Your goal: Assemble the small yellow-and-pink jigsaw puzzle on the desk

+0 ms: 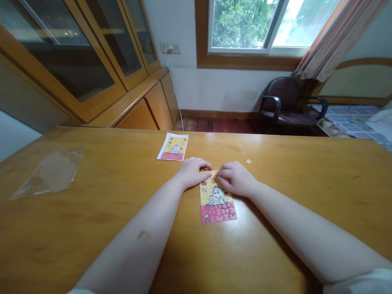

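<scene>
A jigsaw puzzle lies on the table, its picture a white cartoon animal on yellow above a pink band. Near its top edge, a small gap shows the wood colour. My left hand rests at the upper left corner, thumb stretched over the puzzle and fingers apart. From the upper right, my right hand covers that corner. Its thumb and fingertips are pinched beside the gap, seemingly on a small puzzle piece, mostly hidden by the fingers. One loose yellow puzzle piece lies on the table beyond my right hand.
A reference picture card lies beyond my left hand. On the left of the wooden table is a clear plastic bag. A glass-door cabinet stands at the left, and an office chair stands beyond the far edge.
</scene>
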Motion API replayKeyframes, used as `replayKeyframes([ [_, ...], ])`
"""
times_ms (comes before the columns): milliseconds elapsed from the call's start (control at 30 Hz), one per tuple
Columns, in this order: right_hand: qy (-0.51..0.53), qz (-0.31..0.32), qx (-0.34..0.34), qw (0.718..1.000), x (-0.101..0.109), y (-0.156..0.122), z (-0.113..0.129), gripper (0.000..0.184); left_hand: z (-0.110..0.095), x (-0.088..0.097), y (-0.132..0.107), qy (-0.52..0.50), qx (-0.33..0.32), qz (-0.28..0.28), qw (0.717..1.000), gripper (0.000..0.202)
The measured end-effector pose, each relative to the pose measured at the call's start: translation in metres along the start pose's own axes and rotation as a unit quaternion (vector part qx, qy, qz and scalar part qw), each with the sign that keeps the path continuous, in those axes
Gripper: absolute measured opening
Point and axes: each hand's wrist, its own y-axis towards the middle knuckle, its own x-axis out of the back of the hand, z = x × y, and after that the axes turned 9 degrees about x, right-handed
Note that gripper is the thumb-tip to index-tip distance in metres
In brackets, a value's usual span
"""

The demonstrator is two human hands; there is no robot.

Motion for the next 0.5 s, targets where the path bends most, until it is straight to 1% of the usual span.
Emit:
replayKeyframes([
  [100, 0.000, 0.005, 0.001, 1.000, 0.0014, 0.0004, 0.0012, 0.022, -0.0003, 0.0003, 0.0004, 0.002, 0.001, 0.000, 1.000, 0.023],
  [500, 0.002, 0.024, 0.006, 1.000, -0.0009, -0.0002, 0.0003, 0.023, -0.0002, 0.0003, -0.0005, 0.005, -0.006, -0.001, 1.000, 0.024],
])
